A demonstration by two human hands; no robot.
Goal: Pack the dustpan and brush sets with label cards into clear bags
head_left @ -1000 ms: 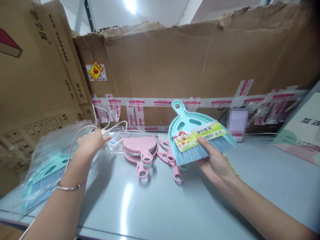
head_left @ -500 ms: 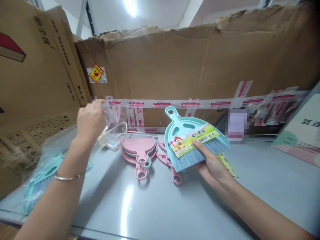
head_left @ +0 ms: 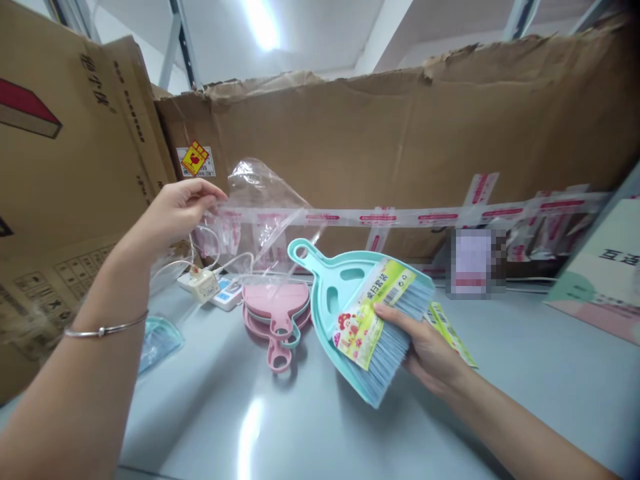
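My right hand (head_left: 430, 350) grips a teal dustpan-and-brush set (head_left: 357, 317) with a yellow-green paper label, tilted so its looped handle points up and left over the grey table (head_left: 280, 427). My left hand (head_left: 175, 210), a thin bracelet on its wrist, is raised above the table's left side and pinches the edge of a clear plastic bag (head_left: 260, 200), which hangs open in the air. Below the bag lies a stack of pink dustpans (head_left: 277, 313).
A white power strip with a plug (head_left: 210, 288) and cords lies behind the pink dustpans. A bagged teal set (head_left: 157, 337) rests at the left. Cardboard boxes (head_left: 400, 140) wall the back and left; a printed box (head_left: 600, 273) stands at right. A loose label (head_left: 450, 327) lies under my right hand.
My left hand has risen from the table, lifting a clear plastic bag into the air. My right hand turned the teal set so its handle points more to the left.
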